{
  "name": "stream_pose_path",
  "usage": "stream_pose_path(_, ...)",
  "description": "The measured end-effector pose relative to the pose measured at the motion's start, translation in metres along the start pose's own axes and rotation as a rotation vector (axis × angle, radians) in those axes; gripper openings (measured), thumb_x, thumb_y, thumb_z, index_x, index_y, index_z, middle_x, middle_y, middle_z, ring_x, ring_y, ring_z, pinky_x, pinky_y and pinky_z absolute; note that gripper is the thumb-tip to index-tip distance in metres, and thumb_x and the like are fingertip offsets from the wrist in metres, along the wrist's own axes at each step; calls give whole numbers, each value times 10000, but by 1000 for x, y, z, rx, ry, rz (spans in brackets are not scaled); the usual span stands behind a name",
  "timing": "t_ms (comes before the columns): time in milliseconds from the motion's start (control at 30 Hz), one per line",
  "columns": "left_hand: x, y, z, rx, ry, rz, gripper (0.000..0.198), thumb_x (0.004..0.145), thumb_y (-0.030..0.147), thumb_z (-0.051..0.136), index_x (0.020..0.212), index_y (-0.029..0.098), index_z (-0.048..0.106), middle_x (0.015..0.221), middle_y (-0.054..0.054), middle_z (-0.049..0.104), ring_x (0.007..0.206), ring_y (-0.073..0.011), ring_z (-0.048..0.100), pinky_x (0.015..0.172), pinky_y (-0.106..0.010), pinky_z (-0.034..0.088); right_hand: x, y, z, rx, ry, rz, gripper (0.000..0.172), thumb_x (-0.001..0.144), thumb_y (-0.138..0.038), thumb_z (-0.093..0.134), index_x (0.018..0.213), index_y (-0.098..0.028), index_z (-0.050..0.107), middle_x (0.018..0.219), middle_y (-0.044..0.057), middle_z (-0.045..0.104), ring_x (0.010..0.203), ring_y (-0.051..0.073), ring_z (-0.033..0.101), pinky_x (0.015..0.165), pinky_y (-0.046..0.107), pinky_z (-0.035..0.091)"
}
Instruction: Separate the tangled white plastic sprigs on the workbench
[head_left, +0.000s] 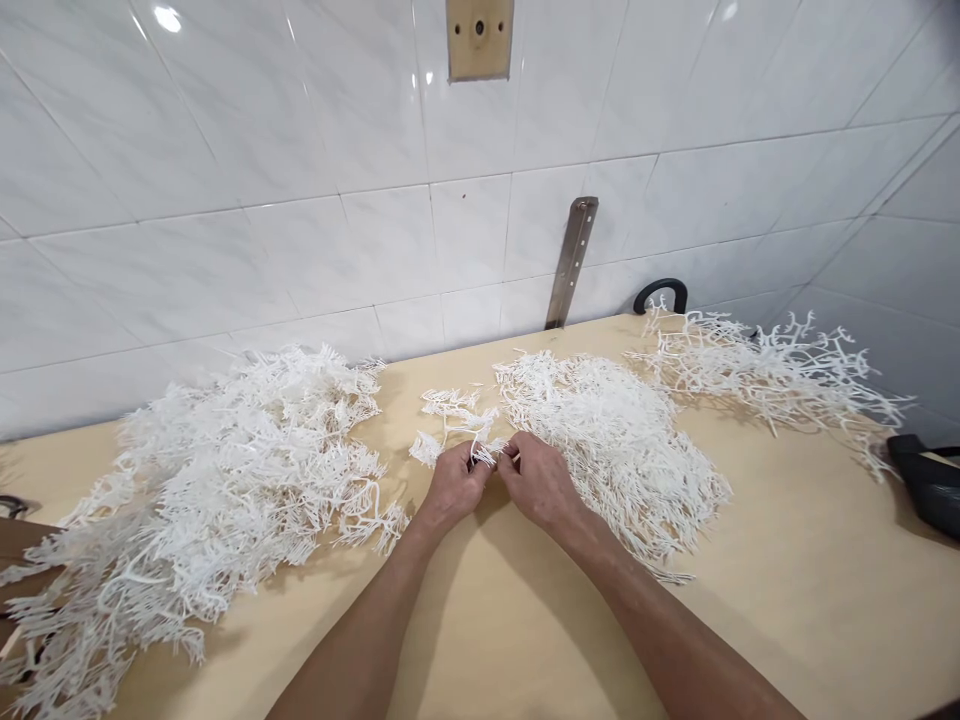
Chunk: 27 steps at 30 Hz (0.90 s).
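Note:
My left hand is closed on a white branching plastic sprig with comb-like tufts of thin prongs, which spreads out beyond the fingers. Close beside it, my right hand is pinched at the sprig's near end; its fingertips are partly hidden, so what lies between them cannot be made out. To the left spreads a large heap of similar white tufted sprigs. Just past my right hand lies a pile of loose thin white plastic pieces.
Bare branched white stems lie at the table's far right. A black object sits at the right edge, and a black curved handle at the back. A metal strip leans on the tiled wall behind the wooden table.

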<state>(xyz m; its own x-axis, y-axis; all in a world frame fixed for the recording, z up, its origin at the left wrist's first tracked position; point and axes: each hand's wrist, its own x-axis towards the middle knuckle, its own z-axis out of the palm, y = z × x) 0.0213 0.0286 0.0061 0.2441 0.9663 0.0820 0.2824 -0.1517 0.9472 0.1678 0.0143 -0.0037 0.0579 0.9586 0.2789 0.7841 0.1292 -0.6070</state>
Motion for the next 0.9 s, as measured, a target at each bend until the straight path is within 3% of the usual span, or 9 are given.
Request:
stream_pose_path(167,-1,-1,-1,-85,-24,21,119,748,230,563,651,168,591,612,23,497,610,-122,417,587,-249,319,7,6,-11,52,-25,197,105,818,-207,513,722,-215,556,645,32,636,568,179,577,577,290,392)
stream_pose_path(300,-1,0,0,-284,-55,-142,231,756,384,640,743,153,648,549,52,425,494,-83,334,490,-230,260,11,14,-29,169,-29,273,109,811,-271,520,758,-220,601,567,-6,628,472,163,572,557,287,415)
stream_pose_path(467,0,1,-2,-424,-54,-292,280,693,414,696,790,157,641,594,48,468,456,-59,348,424,-201,205,14,23,-54,42,186,235,117,798,-300,555,783,-201,615,611,13,629,526,169,583,608,309,438)
stream_pose_path(633,0,7,-4,-439,-63,-328,307,667,433,721,772,154,649,607,36,502,454,-52,361,410,-193,200,14,25,-73,-25,481,145,254,785,-215,543,1006,-136,640,1050,153,650,615,148,594,663,330,477)
stream_pose_path(700,-1,8,-5,-435,-73,-321,331,663,455,731,772,152,653,603,37,497,457,-53,366,412,-193,203,11,19,-70,68,406,141,263,820,-262,536,1019,-143,660,985,129,673,594,149,584,632,318,478)
stream_pose_path(767,-1,9,-5,-416,-83,-309,352,669,477,735,770,151,648,593,39,487,459,-54,367,414,-194,203,8,10,-61,199,187,156,268,849,-348,539,968,-166,696,803,71,688,587,163,589,596,299,472)
stream_pose_path(833,-1,9,-5,-393,-93,-293,370,682,502,733,742,156,614,565,47,466,450,-54,355,413,-196,201,6,2,-50,305,-34,133,278,849,-390,542,893,-183,722,734,43,686,622,171,607,589,280,468)
stream_pose_path(900,-1,9,-5,-382,-107,-274,405,682,532,733,699,167,558,542,56,446,440,-51,339,413,-197,204,4,-4,-39,394,-171,131,297,850,-410,535,853,-185,729,706,30,680,575,152,583,535,257,448)
